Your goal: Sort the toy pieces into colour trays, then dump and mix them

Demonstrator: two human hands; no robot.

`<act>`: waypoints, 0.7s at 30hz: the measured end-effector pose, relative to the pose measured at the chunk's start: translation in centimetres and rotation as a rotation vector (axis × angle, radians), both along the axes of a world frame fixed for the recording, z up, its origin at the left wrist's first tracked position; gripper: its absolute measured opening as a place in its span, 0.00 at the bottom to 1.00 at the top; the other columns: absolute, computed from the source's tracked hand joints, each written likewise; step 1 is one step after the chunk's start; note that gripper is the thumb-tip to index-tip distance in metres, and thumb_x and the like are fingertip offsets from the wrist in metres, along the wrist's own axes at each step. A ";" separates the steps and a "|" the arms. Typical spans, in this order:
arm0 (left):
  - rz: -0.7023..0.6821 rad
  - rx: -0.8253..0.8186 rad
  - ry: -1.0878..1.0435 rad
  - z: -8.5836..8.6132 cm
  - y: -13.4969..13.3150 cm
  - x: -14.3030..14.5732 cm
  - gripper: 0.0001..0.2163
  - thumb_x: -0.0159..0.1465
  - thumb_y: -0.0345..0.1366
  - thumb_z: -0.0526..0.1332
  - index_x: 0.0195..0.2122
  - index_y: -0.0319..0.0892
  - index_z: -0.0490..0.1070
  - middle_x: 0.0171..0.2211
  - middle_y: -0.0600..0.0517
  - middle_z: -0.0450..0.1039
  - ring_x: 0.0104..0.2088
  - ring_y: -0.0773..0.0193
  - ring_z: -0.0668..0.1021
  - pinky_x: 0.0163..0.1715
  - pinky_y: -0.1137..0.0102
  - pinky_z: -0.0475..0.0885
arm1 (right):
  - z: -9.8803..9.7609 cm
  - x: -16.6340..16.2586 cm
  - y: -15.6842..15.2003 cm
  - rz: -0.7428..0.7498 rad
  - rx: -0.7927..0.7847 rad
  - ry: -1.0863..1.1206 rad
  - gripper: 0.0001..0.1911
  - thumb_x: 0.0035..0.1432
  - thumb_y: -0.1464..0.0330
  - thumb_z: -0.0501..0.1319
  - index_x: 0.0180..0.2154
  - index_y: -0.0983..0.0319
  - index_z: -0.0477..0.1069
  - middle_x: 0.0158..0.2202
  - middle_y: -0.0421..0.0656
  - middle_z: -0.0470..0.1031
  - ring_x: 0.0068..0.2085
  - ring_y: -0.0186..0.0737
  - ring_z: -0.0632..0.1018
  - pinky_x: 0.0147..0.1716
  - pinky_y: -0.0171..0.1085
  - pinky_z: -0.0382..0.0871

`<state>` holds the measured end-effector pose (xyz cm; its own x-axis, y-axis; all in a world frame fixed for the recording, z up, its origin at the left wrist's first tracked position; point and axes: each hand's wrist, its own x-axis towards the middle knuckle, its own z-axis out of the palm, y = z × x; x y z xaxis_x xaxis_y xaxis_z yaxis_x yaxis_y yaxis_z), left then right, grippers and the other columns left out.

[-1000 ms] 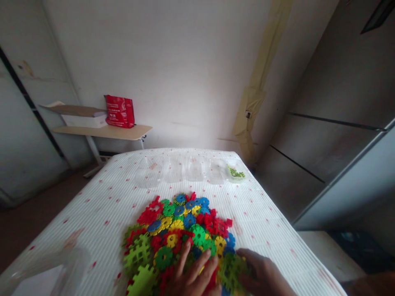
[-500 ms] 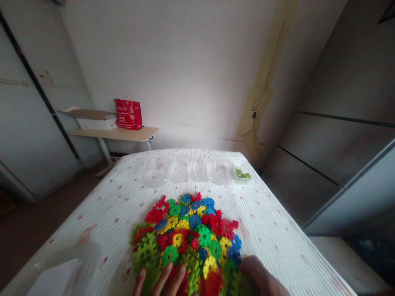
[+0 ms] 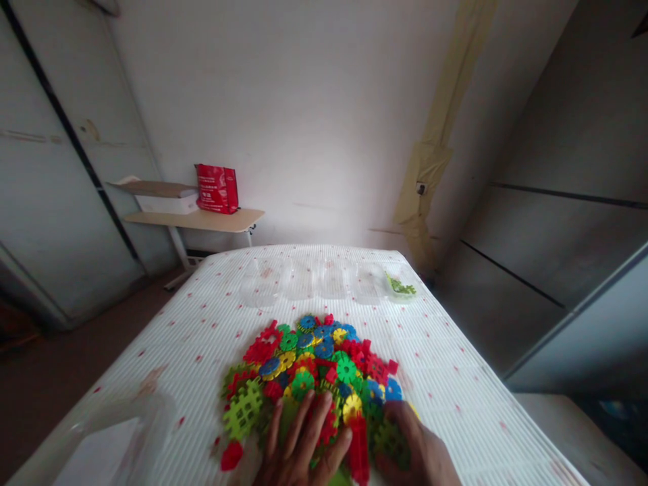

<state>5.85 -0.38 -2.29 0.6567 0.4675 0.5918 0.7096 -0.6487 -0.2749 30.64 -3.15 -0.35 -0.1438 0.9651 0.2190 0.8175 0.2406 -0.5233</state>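
A pile of plastic building pieces (image 3: 324,349) lies on the near part of the table: toothed discs in blue, yellow and green, plus red and olive lattice blocks. My left hand (image 3: 304,449) rests on the front of the pile, fingers spread and pressed over red and green pieces. At the pile's right front edge, my right hand (image 3: 422,449) curls round a dark green lattice block (image 3: 391,442), which sits between thumb and fingers. A loose red piece (image 3: 231,456) lies left of my left hand, beside an olive lattice block (image 3: 244,408).
Behind the pile stands a row of clear plastic containers (image 3: 298,280); the rightmost holds green pieces (image 3: 401,285). A clear box (image 3: 152,432) with a white sheet sits at the left front. A side table (image 3: 227,221) bears a red bag (image 3: 217,189) and a white box (image 3: 169,204).
My left hand has moved forward and right onto the pile, with more of it showing. My right hand has come slightly inward round the green block. The view has shifted slightly.
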 end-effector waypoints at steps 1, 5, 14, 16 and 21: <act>0.000 -0.026 -0.007 0.1 0.4 0.1 0.26 0.60 0.45 0.56 0.59 0.57 0.54 0.60 0.46 0.57 0.61 0.48 0.55 0.57 0.43 0.38 | 0.3 -0.1 0.6 -0.004 -0.016 0.014 0.19 0.45 0.71 0.59 0.42 0.57 0.60 0.35 0.40 0.76 0.30 0.36 0.78 0.29 0.29 0.70; -0.038 -0.176 -0.005 0.9 1.4 0.6 0.32 0.56 0.54 0.55 0.61 0.52 0.51 0.62 0.43 0.51 0.60 0.44 0.56 0.56 0.43 0.41 | 0.9 -0.3 2.9 -0.055 -0.060 0.092 0.15 0.48 0.68 0.59 0.40 0.59 0.61 0.33 0.41 0.75 0.30 0.37 0.76 0.29 0.32 0.69; -0.103 -0.120 -0.062 2.3 1.9 0.0 0.34 0.56 0.58 0.52 0.61 0.48 0.53 0.60 0.42 0.55 0.60 0.49 0.58 0.58 0.48 0.39 | 2.6 0.4 3.7 -0.097 -0.185 0.277 0.15 0.51 0.65 0.59 0.41 0.61 0.65 0.34 0.40 0.74 0.32 0.38 0.74 0.32 0.33 0.67; -0.037 -0.136 -0.126 2.7 1.5 -1.2 0.30 0.58 0.49 0.57 0.60 0.47 0.54 0.61 0.43 0.55 0.60 0.51 0.58 0.59 0.53 0.45 | 2.8 0.5 3.3 -0.065 -0.205 0.297 0.16 0.51 0.65 0.59 0.43 0.61 0.65 0.36 0.41 0.74 0.35 0.39 0.74 0.35 0.34 0.67; 0.132 -0.141 -0.321 2.4 0.8 -4.7 0.27 0.57 0.38 0.58 0.59 0.49 0.54 0.59 0.48 0.58 0.56 0.55 0.64 0.53 0.61 0.61 | 3.2 0.2 3.6 -0.048 -0.217 0.268 0.15 0.45 0.69 0.61 0.40 0.62 0.69 0.37 0.42 0.73 0.36 0.39 0.73 0.36 0.33 0.66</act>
<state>1.15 0.41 0.16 0.3769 0.6274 0.6815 0.8254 -0.5613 0.0602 30.81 0.43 2.82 -0.0623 0.9976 0.0316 0.6517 0.0647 -0.7557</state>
